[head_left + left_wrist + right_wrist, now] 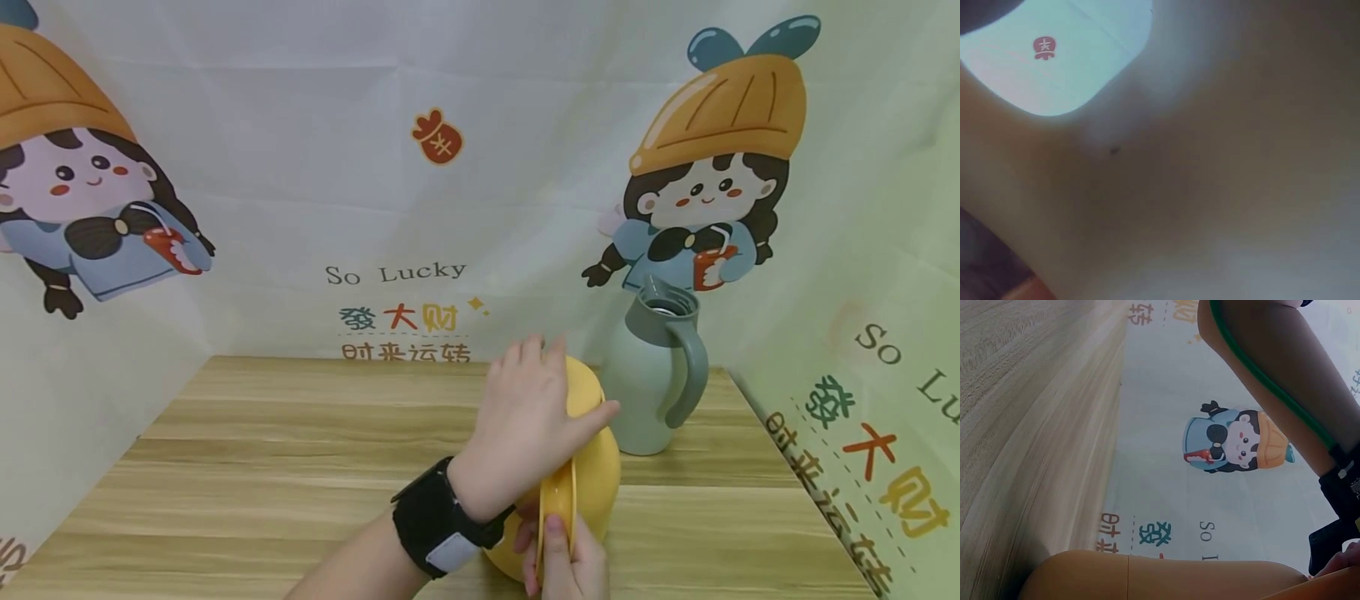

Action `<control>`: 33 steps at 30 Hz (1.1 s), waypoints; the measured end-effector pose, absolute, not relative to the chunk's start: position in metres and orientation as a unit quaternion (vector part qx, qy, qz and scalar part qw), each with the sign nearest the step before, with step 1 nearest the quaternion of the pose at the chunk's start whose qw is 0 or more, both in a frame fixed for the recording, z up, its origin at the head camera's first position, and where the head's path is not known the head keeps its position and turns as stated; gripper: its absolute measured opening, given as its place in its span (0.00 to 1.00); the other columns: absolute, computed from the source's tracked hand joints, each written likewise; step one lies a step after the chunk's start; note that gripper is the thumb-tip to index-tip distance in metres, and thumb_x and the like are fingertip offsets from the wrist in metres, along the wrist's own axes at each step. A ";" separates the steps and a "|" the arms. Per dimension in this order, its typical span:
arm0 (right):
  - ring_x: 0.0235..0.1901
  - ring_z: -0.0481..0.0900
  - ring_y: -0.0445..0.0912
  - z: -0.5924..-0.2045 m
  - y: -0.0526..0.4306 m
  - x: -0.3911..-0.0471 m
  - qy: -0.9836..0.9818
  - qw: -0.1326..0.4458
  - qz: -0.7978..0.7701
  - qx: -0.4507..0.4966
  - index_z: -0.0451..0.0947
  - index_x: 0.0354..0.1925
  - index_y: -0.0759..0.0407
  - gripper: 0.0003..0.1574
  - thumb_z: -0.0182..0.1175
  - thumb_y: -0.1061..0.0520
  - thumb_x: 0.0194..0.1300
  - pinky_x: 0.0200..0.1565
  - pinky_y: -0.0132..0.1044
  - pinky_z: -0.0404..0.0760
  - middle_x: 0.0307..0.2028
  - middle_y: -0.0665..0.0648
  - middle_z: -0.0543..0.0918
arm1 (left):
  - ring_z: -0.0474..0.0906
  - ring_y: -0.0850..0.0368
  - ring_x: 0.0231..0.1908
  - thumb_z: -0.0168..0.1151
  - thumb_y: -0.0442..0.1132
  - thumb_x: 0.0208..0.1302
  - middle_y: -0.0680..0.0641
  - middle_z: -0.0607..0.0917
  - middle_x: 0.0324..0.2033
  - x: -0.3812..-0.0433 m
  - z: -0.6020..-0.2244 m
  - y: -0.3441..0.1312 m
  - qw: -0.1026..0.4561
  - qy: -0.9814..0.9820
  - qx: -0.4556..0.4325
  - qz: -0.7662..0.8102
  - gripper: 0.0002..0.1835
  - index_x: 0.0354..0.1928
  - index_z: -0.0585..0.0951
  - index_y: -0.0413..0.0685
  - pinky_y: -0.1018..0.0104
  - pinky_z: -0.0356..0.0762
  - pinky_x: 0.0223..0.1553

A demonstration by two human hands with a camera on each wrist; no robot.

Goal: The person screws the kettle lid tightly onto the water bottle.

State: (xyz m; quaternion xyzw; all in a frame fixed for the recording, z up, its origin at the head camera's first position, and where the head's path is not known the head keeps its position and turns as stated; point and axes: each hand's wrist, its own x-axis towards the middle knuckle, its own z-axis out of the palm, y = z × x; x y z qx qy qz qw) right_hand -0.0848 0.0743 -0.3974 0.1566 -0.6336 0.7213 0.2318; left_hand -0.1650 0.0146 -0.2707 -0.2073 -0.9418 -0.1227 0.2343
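Note:
In the head view a yellow jug [602, 479] stands at the front of the table, its handle [558, 500] towards me. My right hand [576, 567] grips this handle, thumb along its outer side. Over the jug's top lies my left hand [525, 408], fingers bent over the far side and thumb reaching across to the right. It hides the lid area. In the right wrist view the jug's side [1166, 578] runs along the bottom, with the left forearm [1272, 375] above. Only blurred skin and a bit of printed backdrop show in the left wrist view.
A grey-green jug [637, 392] stands just behind and right of the yellow one, handle to the right. The wood-grain table [300, 450] meets a printed cloth backdrop [285, 167] at the back and sides. A black band [442, 517] wraps the left wrist.

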 end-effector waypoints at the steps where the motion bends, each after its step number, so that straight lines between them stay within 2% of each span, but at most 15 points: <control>1: 0.07 0.63 0.42 -0.397 0.074 -0.085 -0.634 0.233 0.720 0.156 0.71 0.35 0.70 0.19 0.32 0.69 0.72 0.07 0.30 0.62 0.20 0.58 0.71 | 0.67 0.52 0.41 0.53 0.69 0.53 0.45 0.73 0.41 -0.165 -0.271 0.014 0.238 -0.940 -0.209 -0.125 0.41 0.54 0.72 0.40 0.60 0.68 0.41; 6: 0.07 0.63 0.41 -0.396 0.074 -0.084 -0.643 0.229 0.715 0.149 0.71 0.34 0.70 0.19 0.32 0.68 0.72 0.07 0.30 0.62 0.20 0.57 0.72 | 0.63 0.55 0.34 0.55 0.67 0.54 0.49 0.70 0.32 -0.167 -0.273 0.011 0.252 -0.931 -0.225 -0.136 0.33 0.43 0.76 0.42 0.64 0.65 0.34; 10: 0.07 0.63 0.42 -0.396 0.074 -0.083 -0.645 0.226 0.717 0.139 0.71 0.35 0.70 0.19 0.33 0.68 0.73 0.07 0.31 0.62 0.20 0.57 0.72 | 0.64 0.55 0.36 0.56 0.64 0.53 0.49 0.72 0.34 -0.170 -0.274 0.008 0.256 -0.924 -0.245 -0.146 0.30 0.41 0.77 0.43 0.63 0.67 0.36; 17: 0.07 0.63 0.42 -0.396 0.073 -0.083 -0.637 0.232 0.723 0.139 0.72 0.36 0.69 0.19 0.32 0.69 0.72 0.06 0.30 0.62 0.19 0.58 0.72 | 0.66 0.56 0.39 0.56 0.62 0.50 0.51 0.74 0.38 -0.178 -0.274 0.003 0.233 -0.916 -0.277 -0.173 0.29 0.43 0.77 0.46 0.64 0.67 0.36; 20: 0.07 0.63 0.42 -0.396 0.074 -0.084 -0.639 0.235 0.719 0.143 0.71 0.36 0.69 0.19 0.32 0.70 0.71 0.06 0.30 0.63 0.19 0.58 0.72 | 0.67 0.57 0.41 0.56 0.63 0.49 0.52 0.74 0.40 -0.182 -0.273 0.000 0.229 -0.911 -0.296 -0.171 0.29 0.45 0.77 0.48 0.65 0.68 0.39; 33: 0.06 0.62 0.42 -0.399 0.072 -0.085 -0.628 0.246 0.724 0.145 0.72 0.35 0.69 0.19 0.32 0.72 0.70 0.06 0.29 0.63 0.18 0.59 0.71 | 0.67 0.61 0.44 0.58 0.61 0.47 0.56 0.75 0.44 -0.199 -0.273 -0.012 0.231 -0.869 -0.400 -0.179 0.27 0.45 0.78 0.53 0.70 0.67 0.40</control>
